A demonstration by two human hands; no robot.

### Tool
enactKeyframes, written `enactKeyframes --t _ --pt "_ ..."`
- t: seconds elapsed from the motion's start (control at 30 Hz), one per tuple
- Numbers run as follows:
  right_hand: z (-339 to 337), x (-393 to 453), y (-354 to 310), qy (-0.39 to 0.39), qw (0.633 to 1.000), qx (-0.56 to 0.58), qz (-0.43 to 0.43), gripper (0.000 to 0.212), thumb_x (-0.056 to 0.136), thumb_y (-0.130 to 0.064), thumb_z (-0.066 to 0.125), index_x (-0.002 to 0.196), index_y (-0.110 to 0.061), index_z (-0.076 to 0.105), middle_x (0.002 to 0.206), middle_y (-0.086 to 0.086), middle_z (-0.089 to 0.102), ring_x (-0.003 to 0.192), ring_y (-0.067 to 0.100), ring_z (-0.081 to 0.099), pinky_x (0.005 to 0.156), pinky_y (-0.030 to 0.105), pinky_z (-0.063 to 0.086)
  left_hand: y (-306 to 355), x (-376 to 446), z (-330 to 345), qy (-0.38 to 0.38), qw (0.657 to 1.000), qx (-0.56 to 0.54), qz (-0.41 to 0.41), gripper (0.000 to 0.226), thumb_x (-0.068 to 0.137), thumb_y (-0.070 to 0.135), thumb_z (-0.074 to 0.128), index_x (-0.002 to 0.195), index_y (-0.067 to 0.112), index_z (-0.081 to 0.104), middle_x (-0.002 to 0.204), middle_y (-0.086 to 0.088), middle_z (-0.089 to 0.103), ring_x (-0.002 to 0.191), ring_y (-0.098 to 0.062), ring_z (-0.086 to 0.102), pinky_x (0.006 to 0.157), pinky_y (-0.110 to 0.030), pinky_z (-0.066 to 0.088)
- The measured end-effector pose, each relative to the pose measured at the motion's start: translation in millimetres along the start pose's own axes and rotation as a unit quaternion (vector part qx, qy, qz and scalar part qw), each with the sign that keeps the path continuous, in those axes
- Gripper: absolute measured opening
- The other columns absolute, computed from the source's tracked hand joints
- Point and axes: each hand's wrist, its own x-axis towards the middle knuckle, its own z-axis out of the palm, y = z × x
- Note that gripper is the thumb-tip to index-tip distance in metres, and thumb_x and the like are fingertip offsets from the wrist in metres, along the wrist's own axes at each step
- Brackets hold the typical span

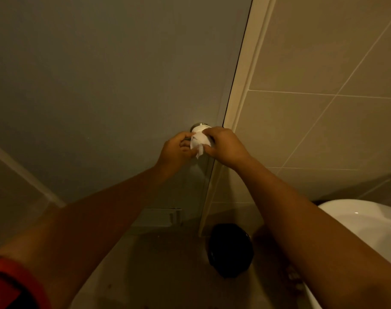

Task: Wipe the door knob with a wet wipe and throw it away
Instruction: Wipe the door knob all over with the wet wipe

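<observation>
Both hands meet at the round metallic door knob (pixel 199 125) on the grey flat door (pixel 114 81). The crumpled white wet wipe (pixel 199 141) is wrapped over the knob, between the two hands; only the knob's back collar shows just above them.

Left hand (pixel 175 150): fingers curled in, pinching the left side of the wipe, palm turned right. Not spread; closed on the wipe. Forearm extends straight from lower left, with a red sleeve cuff (pixel 14 284) at the frame's corner.

Right hand (pixel 223 144): back of hand toward the camera, fingers bent down over the wipe's right side, gripping it against the knob. A loose corner of the wipe hangs below, between the two thumbs. Forearm extends from lower right.

Just right of the right hand: cream door frame (pixel 241 103), then beige tiled wall (pixel 323 63). Well below the hands: a black round bin (pixel 230 249) on the floor. Under the right forearm: white ceramic basin (pixel 363 221).
</observation>
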Motion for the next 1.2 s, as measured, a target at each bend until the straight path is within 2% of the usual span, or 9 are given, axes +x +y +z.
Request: enactKeyframes --t 0.13,0.3,0.4,0.5,0.63,0.8,1.0,1.1,1.2 --pt "26 -20 1 0.073 0.966 0.212 0.127 0.044 0.085 -0.031 0.069 0.124 -0.013 0.061 0.110 0.004 0.070 0.091 0.015 0.065 0.082 0.027 0.055 16 9 -12 -0.037 0.984 0.138 0.105 0.045 0.082 0.013 0.073 0.124 0.004 0.062 0.113 -0.014 0.070 0.091 -0.012 0.064 0.070 -0.004 0.047" --pt "46 -24 -5 0.080 0.902 0.356 0.229 0.034 0.085 -0.024 0.068 0.117 -0.013 0.065 0.073 -0.005 0.064 0.067 0.011 0.061 0.071 0.036 0.057 40 27 -20 -0.108 0.901 0.366 0.206 0.043 0.080 0.025 0.071 0.122 0.013 0.068 0.110 -0.011 0.068 0.097 -0.024 0.063 0.081 -0.025 0.044" --pt "36 -23 -4 0.069 0.934 0.294 0.193 0.032 0.086 -0.024 0.069 0.115 -0.011 0.066 0.073 -0.008 0.061 0.064 0.007 0.057 0.066 0.028 0.049 35 20 -18 -0.074 0.934 0.304 0.175 0.046 0.079 0.024 0.074 0.122 0.012 0.066 0.110 -0.009 0.068 0.096 -0.020 0.064 0.080 -0.021 0.045" --pt "13 -16 -5 0.057 0.980 0.158 0.108 0.042 0.083 -0.028 0.070 0.120 -0.011 0.064 0.102 0.002 0.069 0.086 0.014 0.064 0.079 0.028 0.054 19 4 -14 -0.035 0.989 0.125 0.066 0.045 0.080 0.014 0.075 0.122 0.006 0.062 0.101 -0.007 0.070 0.083 -0.013 0.068 0.072 -0.011 0.049" --pt "3 -4 -5 0.018 0.998 0.037 0.053 0.045 0.083 -0.028 0.070 0.123 -0.010 0.064 0.120 0.016 0.065 0.104 0.029 0.063 0.090 0.034 0.050 11 -2 0 0.009 0.999 -0.015 -0.048 0.041 0.079 0.013 0.077 0.115 0.007 0.060 0.084 0.003 0.064 0.071 -0.006 0.062 0.066 -0.015 0.053" --pt "25 -22 -7 0.074 0.958 0.224 0.164 0.042 0.087 -0.026 0.068 0.125 -0.011 0.060 0.103 0.001 0.067 0.087 0.013 0.063 0.076 0.018 0.051 17 7 -9 -0.018 0.992 0.111 0.053 0.041 0.081 0.010 0.073 0.121 0.006 0.062 0.105 -0.006 0.069 0.090 -0.016 0.067 0.073 -0.013 0.052" --pt "38 -26 -15 0.017 0.867 0.431 0.249 0.025 0.091 -0.017 0.062 0.115 -0.013 0.061 0.094 0.005 0.068 0.090 0.024 0.069 0.085 0.044 0.059 22 24 -8 -0.066 0.936 0.278 0.207 0.042 0.078 0.017 0.075 0.119 0.009 0.069 0.118 -0.014 0.066 0.105 -0.025 0.062 0.092 -0.033 0.050" --pt "27 -23 -11 0.016 0.921 0.321 0.220 0.023 0.089 -0.019 0.064 0.111 -0.016 0.060 0.084 -0.006 0.063 0.078 0.011 0.063 0.080 0.034 0.058 20 20 -7 -0.035 0.967 0.212 0.140 0.045 0.075 0.014 0.078 0.119 0.010 0.068 0.113 -0.013 0.063 0.099 -0.023 0.063 0.088 -0.031 0.055" --pt "14 -15 -7 0.031 0.966 0.207 0.154 0.043 0.085 -0.022 0.070 0.124 -0.012 0.058 0.105 0.003 0.066 0.087 0.014 0.064 0.080 0.027 0.054 11 10 -7 -0.027 1.000 0.011 -0.005 0.047 0.075 0.005 0.078 0.119 0.006 0.061 0.107 -0.010 0.066 0.097 -0.026 0.068 0.078 -0.026 0.057"
